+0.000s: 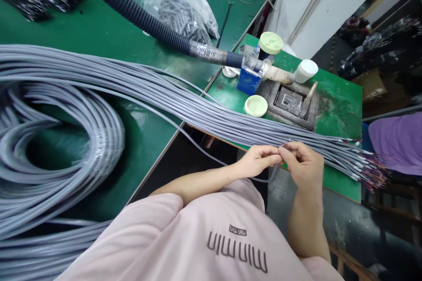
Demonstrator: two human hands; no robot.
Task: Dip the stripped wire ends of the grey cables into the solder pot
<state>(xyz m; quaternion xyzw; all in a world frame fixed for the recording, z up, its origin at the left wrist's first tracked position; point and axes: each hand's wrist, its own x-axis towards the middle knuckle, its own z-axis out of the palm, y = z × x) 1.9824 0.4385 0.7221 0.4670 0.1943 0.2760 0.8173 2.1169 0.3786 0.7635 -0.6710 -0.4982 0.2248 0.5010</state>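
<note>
My left hand (pixel 260 159) and my right hand (pixel 300 161) meet fingertip to fingertip in front of my body. Both pinch the fine coloured wires (pixel 281 145) at the end of a single grey cable (pixel 211 156). That cable sags away from the bundle and curves up below my fingers. Just beyond my hands lies the thick bundle of grey cables (pixel 184 96), running from the left to the right. Stripped ends with thin coloured wires (pixel 374 171) fan out at its right end. My fingers partly hide the wires between them.
A solder pot (pixel 290 102) with a scraper (pixel 310 96) on it sits behind the bundle. Around it are a ribbed hose (pixel 141 17), a blue box (pixel 249 80), a white jar (pixel 306 71) and a lid (pixel 256 106). Coiled cable (pixel 108 145) lies left. A person's purple sleeve (pixel 398 142) shows right.
</note>
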